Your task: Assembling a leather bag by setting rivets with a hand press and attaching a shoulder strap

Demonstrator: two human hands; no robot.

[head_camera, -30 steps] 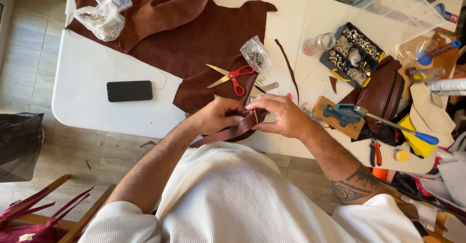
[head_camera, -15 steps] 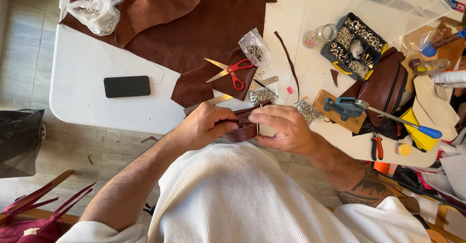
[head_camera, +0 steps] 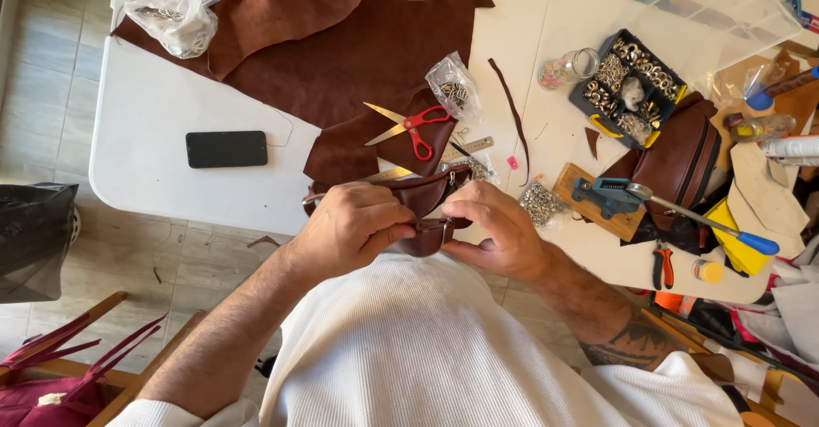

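A small dark brown leather pouch with a metal fitting is held over the table's near edge, close to my body. My left hand grips its left side, thumb and fingers pinched on the leather. My right hand holds its right end and the small metal piece at its lower edge. Just beyond the pouch lie red-handled scissors on a large brown leather hide, with a metal ruler beside them.
A black phone lies on the white table at the left. Bags of metal rings, a tray of hardware, a blue-handled press tool, a brown bag and pliers crowd the right. A clear plastic box stands far right.
Both hands have drawn the pouch nearer my body and closed in on it. The view has shifted slightly, so the table sits higher in frame.
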